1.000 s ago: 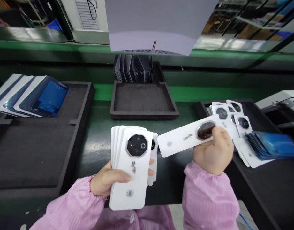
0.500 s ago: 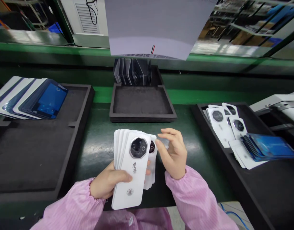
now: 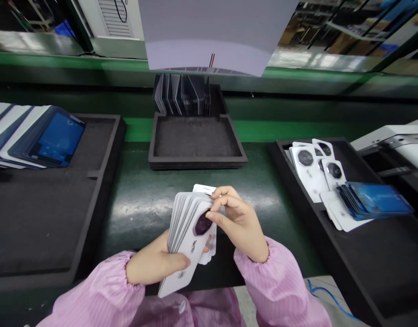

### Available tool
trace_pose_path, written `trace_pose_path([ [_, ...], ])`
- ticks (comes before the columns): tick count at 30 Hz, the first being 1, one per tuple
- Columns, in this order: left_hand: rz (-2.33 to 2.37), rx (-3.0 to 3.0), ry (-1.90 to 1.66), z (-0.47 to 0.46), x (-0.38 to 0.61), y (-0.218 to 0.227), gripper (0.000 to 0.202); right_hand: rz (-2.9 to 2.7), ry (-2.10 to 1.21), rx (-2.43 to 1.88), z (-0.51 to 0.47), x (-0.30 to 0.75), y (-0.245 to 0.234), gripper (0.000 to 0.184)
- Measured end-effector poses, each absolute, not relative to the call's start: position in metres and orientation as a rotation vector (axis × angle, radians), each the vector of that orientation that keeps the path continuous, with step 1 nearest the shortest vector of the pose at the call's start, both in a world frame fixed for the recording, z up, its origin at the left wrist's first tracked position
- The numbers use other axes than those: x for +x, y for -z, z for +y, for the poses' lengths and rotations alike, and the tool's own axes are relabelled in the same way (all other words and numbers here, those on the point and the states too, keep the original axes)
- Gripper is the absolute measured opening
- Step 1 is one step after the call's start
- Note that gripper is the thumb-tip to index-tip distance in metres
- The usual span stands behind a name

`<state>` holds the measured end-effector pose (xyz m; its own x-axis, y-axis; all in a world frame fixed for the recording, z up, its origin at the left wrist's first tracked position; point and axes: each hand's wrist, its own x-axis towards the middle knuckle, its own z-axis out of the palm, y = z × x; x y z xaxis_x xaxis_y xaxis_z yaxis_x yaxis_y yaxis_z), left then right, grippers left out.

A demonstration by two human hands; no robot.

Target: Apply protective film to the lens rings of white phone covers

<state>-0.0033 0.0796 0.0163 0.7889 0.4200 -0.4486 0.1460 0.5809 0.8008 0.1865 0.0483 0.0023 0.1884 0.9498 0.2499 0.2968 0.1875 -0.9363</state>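
A fanned stack of white phone back covers [image 3: 184,254], the front one with a dark octagonal camera window, is gripped in my left hand [image 3: 157,263], thumb across its face. More white covers [image 3: 212,243] jut out behind the stack on its right side. With closed fingertips my right hand [image 3: 241,222] pinches the upper right corner of the front cover, beside the camera window. The green table [image 3: 134,195] lies beneath both hands.
Blue-filmed and white panels [image 3: 41,136] lean in a black tray [image 3: 103,200] at left. Dark sheets [image 3: 183,95] stand in the middle tray [image 3: 198,165]. White covers [image 3: 312,175] and blue-filmed pieces [image 3: 379,200] lie in the right tray [image 3: 375,259]. A white paper [image 3: 215,36] hangs ahead.
My right hand has moved left from beside the stack and closed on the front cover's upper corner. The held stack has tilted, its top leaning right. The view has shifted slightly.
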Motion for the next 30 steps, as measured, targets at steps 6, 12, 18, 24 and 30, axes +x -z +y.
trace_pose_path([
  [6,0.782,0.617,-0.314,0.077,-0.005,-0.017,0.033,-1.781,0.039,-1.072,0.039,0.171,0.0,0.012],
  [12,0.75,0.559,-0.395,0.076,-0.008,-0.013,0.031,-1.949,0.141,-0.81,0.032,0.169,-0.004,0.016],
  [18,0.7,0.537,-0.398,0.074,-0.012,-0.007,0.034,-1.972,0.062,-0.789,0.031,0.169,-0.013,0.012],
  [24,0.718,0.531,-0.374,0.074,-0.011,-0.012,0.033,-1.888,0.065,-0.784,0.031,0.165,-0.013,0.014],
  [30,0.642,0.524,-0.396,0.073,-0.013,-0.007,0.033,-1.911,0.033,-0.768,0.03,0.167,-0.01,0.014],
])
